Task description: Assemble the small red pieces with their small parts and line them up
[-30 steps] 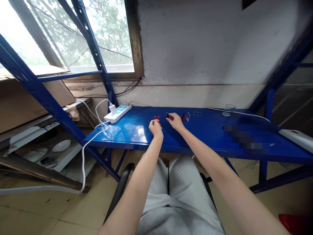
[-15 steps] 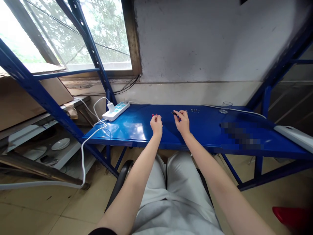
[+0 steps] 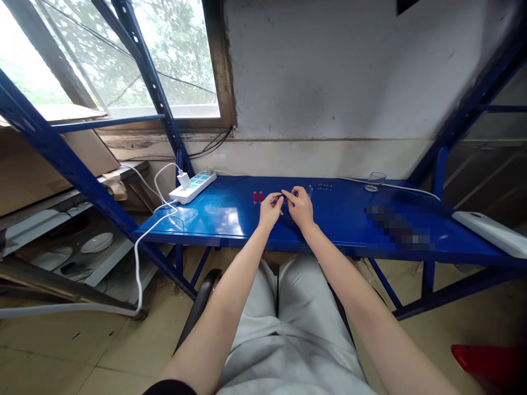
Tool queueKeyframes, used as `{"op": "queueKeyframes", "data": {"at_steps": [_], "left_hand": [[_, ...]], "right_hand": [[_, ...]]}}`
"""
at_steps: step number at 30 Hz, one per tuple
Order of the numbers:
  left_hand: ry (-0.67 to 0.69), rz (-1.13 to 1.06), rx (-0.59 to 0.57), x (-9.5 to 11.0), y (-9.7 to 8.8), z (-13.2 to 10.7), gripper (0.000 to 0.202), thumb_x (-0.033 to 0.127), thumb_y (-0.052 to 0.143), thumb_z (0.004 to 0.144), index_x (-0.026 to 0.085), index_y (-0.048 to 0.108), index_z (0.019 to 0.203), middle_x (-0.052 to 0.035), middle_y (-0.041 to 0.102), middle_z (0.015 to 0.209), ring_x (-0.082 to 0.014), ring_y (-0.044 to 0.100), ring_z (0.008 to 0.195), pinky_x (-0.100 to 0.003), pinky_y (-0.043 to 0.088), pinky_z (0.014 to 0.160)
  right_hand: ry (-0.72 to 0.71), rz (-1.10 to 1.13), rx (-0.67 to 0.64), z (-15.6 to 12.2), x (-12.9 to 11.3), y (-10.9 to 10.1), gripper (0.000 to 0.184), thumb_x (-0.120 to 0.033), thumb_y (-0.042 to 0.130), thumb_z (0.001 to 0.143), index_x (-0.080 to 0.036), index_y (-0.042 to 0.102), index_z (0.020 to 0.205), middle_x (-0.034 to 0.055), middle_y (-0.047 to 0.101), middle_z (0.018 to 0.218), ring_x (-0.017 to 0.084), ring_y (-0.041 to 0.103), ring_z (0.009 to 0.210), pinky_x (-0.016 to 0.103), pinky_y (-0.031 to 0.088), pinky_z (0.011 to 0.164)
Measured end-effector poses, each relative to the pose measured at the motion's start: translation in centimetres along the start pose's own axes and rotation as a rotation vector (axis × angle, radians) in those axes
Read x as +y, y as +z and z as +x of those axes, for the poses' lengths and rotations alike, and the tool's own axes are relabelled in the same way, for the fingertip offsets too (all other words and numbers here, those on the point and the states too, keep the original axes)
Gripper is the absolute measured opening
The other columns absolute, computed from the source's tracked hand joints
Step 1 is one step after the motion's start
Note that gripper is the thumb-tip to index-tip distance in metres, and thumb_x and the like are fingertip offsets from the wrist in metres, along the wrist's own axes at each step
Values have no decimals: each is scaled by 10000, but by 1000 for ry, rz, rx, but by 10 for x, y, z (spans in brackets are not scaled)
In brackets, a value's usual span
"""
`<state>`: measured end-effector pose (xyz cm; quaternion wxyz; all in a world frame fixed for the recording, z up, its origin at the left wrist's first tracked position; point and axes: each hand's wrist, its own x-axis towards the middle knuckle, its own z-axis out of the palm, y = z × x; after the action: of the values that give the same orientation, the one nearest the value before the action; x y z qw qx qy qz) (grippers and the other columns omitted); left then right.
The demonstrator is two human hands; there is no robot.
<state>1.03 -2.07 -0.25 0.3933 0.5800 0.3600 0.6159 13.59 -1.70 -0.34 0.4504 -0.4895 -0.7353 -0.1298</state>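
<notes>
My left hand point(image 3: 269, 213) and my right hand point(image 3: 301, 208) meet above the blue table point(image 3: 222, 189), fingertips almost touching. Between them is a small dark piece point(image 3: 282, 195), mostly hidden by the fingers; both hands appear pinched on it. Just left of my left hand stand two small red-and-clear tubes point(image 3: 254, 197). Behind my right hand, a small clear piece point(image 3: 310, 190) is partly visible. Several tiny metal parts point(image 3: 325, 187) lie in rows farther right.
A white power strip point(image 3: 192, 186) with a plugged-in charger sits at the table's left. To the right are a clear glass point(image 3: 375, 181), a blurred-out dark object point(image 3: 397, 226) and a white device point(image 3: 489, 233). Blue posts rise at both ends.
My two hands have come together, the right moving left with the dark piece. The red tubes now show more clearly beside my left hand. The view has shifted slightly.
</notes>
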Motion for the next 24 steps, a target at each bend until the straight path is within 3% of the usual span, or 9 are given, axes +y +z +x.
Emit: {"op": "queueKeyframes", "data": {"at_steps": [4, 9, 13, 16, 24], "left_hand": [[-7, -3, -8, -8, -1, 3, 249, 325, 587, 769, 154, 580, 950, -39, 643, 785, -51, 513, 413, -193, 407, 439], [-34, -37, 7, -12, -2, 6, 233, 296, 553, 792, 154, 560, 977, -56, 660, 847, -53, 532, 419, -182, 386, 426], [-67, -46, -32, -9, -1, 5, 235, 297, 562, 790, 152, 564, 974, -67, 667, 870, -53, 544, 431, -177, 376, 424], [-90, -46, -84, -7, -1, 4, 249, 309, 568, 789, 149, 570, 980, -75, 668, 888, -56, 558, 445, -169, 356, 413], [-112, -40, -127, -5, -1, 3, 260, 317, 538, 809, 142, 564, 999, -76, 667, 864, -64, 575, 451, -157, 314, 391]], "right_hand": [[-12, 18, 52, 0, 0, 1, 384, -214, 313, 891, -208, 574, 1173, 132, 510, 1060, 204, 532, 915, 321, 458, 732], [111, 146, 171, -1, 0, 1, 376, -264, 238, 916, -149, 506, 1154, 155, 534, 1076, 203, 546, 962, 307, 452, 748], [282, 149, 105, -2, -3, -2, 391, -399, 230, 927, -176, 549, 962, 83, 607, 794, 187, 575, 717, 271, 402, 612], [332, 113, 15, -3, -3, -3, 482, -495, 206, 916, -190, 535, 741, 40, 536, 578, 167, 515, 543, 250, 312, 520], [292, 206, 5, -2, 2, 0, 524, -554, 169, 902, -206, 455, 633, 13, 441, 492, 141, 428, 450, 255, 254, 480]]}}
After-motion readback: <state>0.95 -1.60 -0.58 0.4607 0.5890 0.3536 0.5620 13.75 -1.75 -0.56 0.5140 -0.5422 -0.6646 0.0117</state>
